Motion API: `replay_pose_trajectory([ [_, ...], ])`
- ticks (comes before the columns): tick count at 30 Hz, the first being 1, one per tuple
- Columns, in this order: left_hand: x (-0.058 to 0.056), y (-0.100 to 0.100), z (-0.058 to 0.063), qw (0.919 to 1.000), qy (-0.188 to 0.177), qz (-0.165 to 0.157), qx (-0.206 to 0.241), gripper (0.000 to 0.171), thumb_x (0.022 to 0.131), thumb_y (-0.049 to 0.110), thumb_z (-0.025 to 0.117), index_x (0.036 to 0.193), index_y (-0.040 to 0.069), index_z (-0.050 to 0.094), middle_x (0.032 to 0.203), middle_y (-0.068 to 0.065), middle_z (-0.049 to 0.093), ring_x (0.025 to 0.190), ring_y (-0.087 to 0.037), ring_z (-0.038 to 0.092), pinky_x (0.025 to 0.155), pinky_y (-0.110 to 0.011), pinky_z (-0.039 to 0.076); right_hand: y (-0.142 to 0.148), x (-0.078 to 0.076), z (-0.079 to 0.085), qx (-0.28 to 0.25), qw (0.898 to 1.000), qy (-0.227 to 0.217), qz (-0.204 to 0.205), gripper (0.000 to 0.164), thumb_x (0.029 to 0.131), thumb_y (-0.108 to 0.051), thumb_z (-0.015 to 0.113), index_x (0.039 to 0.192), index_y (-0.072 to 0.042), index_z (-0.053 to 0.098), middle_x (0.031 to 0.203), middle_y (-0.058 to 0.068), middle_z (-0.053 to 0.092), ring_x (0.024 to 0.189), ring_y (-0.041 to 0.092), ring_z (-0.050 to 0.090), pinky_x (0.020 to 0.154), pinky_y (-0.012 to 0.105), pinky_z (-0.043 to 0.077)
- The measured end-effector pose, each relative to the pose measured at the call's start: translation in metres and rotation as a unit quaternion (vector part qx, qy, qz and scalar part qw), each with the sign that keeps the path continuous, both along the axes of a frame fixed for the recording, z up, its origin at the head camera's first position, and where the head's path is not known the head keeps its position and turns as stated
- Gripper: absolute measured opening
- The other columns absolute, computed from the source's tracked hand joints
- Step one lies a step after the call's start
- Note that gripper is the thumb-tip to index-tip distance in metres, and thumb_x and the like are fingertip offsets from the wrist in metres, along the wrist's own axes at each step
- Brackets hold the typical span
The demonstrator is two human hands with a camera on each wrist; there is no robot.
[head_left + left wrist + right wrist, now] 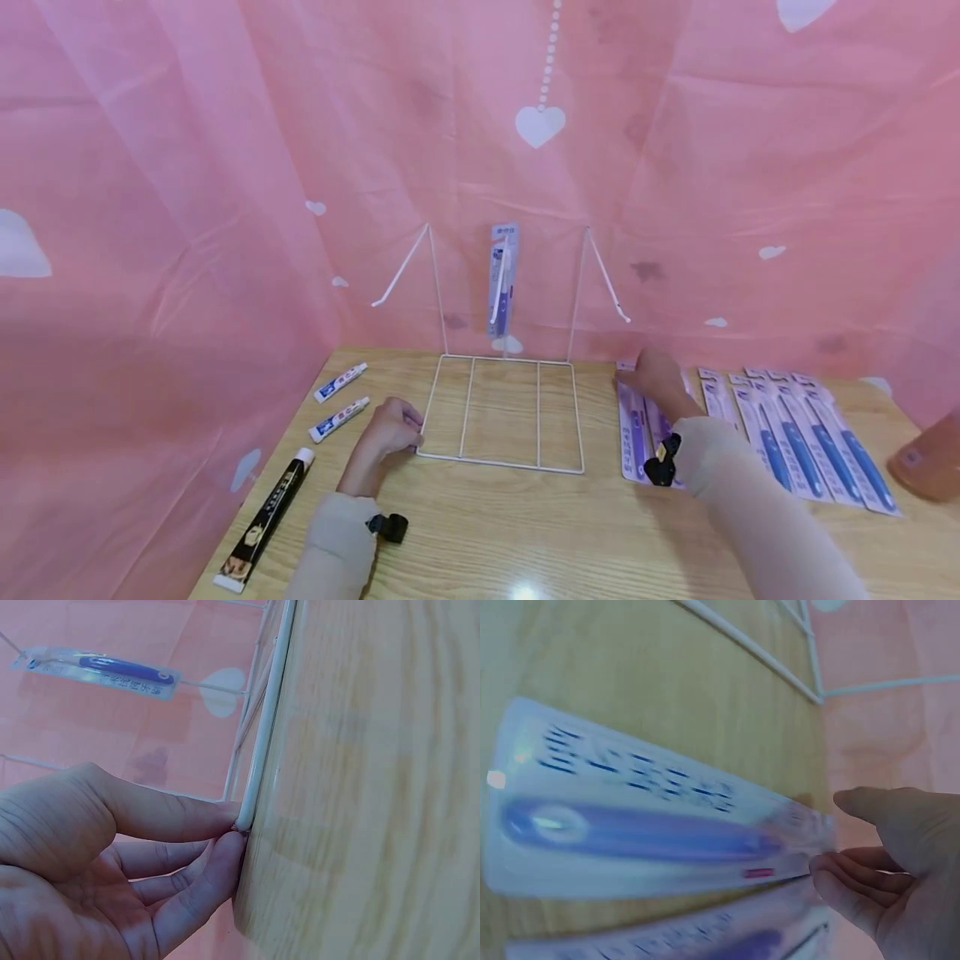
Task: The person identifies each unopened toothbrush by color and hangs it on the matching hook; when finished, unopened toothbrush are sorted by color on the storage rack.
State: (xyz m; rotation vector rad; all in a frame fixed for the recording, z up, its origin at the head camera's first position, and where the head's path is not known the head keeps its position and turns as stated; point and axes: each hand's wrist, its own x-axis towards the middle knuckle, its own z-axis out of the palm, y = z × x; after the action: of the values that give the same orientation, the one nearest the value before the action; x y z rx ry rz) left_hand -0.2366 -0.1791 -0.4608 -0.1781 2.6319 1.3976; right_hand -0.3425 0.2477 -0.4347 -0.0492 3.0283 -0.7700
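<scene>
My left hand [393,427] pinches the front left corner of a white wire display rack [498,462] between thumb and fingertips, as the left wrist view shows. A packaged purple toothbrush [501,287] hangs on the rack's middle hook; both side hooks are bare. Over at the right, my right hand [660,383] is at the far end of another packaged purple toothbrush [645,829] lying on the table. Its thumb and fingers stand apart around that end, fingertips right at the package's edge. A second purple toothbrush package [705,937] lies beside it.
Several packaged blue toothbrushes [817,442] lie in a row farther right, near an orange-brown object [930,458] at the table's edge. On the left lie two small white-and-blue toothpaste tubes [341,383] and a large black toothpaste tube [266,521]. A pink curtain [450,125] hangs behind the table.
</scene>
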Motion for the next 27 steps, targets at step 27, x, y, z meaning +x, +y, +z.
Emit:
replay_pose_trajectory([
  [27, -0.002, 0.000, 0.000, 0.9998, -0.016, 0.008, -0.002, 0.023, 0.072, -0.015, 0.072, 0.092, -0.006, 0.065, 0.080, -0.013, 0.062, 0.068, -0.022, 0.062, 0.058, -0.028, 0.059, -0.019, -0.003, 0.008, 0.061, 0.993, 0.071, 0.068, 0.024, 0.078, -0.007, 0.064, 0.064, -0.006, 0.044, 0.061, 0.008, 0.047, 0.056, 0.024, 0.046, 0.051, 0.035, 0.040],
])
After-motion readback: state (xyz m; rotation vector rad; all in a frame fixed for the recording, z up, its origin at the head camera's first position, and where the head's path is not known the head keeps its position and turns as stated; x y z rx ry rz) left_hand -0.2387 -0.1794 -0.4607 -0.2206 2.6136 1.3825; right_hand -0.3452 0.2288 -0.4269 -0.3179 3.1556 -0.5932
